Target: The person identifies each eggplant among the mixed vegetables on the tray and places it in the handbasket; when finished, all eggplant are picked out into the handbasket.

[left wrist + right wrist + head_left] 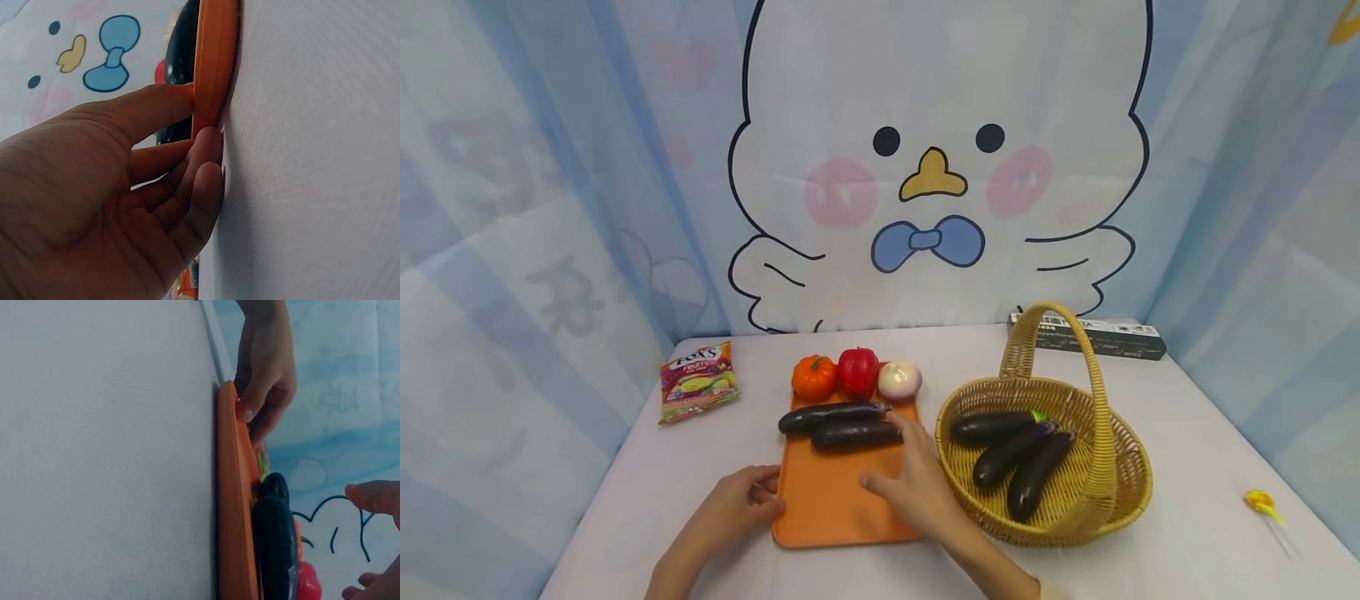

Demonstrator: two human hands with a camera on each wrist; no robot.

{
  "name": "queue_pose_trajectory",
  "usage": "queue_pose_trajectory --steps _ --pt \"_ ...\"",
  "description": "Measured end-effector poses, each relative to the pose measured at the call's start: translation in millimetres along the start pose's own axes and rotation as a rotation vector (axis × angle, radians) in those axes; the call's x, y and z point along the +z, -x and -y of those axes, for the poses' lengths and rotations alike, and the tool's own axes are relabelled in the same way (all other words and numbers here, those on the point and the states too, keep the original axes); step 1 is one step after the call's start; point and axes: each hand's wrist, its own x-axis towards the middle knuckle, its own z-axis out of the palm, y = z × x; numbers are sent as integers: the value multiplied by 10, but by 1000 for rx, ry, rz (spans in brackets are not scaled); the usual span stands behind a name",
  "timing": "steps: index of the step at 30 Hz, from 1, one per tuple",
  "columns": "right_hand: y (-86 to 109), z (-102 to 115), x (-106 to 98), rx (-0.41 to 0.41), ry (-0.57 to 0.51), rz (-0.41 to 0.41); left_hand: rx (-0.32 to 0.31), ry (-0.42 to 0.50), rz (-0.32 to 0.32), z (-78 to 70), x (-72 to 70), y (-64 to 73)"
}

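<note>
My left hand (736, 507) grips the left rim of an orange tray (835, 508), its thumb over the edge and fingertips at the outer side. Two dark eggplants (852, 433) lie side by side across the tray's middle. Above the tray's right part my right hand (917, 485) is held with thumb and fingers spread, nothing between them; its fingertips overlap the eggplants' right ends in the head view. In the right wrist view the hand (378, 540) shows apart from the eggplant (275, 547).
Behind the eggplants sit an orange ribbed vegetable (814, 378), a red bell pepper (858, 372) and a white-purple onion (900, 381). At right a wicker basket (1131, 467) with a tall handle holds three eggplants (1000, 458). Around are a candy bag (698, 382), long box (1097, 337) and lollipop (1262, 502).
</note>
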Motion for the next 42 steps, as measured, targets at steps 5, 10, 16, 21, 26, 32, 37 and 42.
queue_pose_trajectory --steps 5,10,16,21,26,32,37,42 --pt "-53 -65 53 -12 22 -32 -5 -19 -1 -17 -10 7" --pt "-138 -132 112 7 70 -34 8 -14 2 -13 -15 6" --pt "-211 -232 164 1 124 -33 0 -17 13 24 14 5" --pt "-253 -283 184 24 148 -21 7 -14 17 27 23 4" --pt "-304 -336 179 27 153 -10 -3 -21 12 -5 2 7" --pt "-409 -329 96 -4 155 7 3 -26 -21 -99 -34 -66" --pt "-394 -357 81 -7 221 11 -5 -19 -7 -126 0 -89" --pt "-342 -366 134 -21 233 55 -74 -36 37 -92 9 -39"
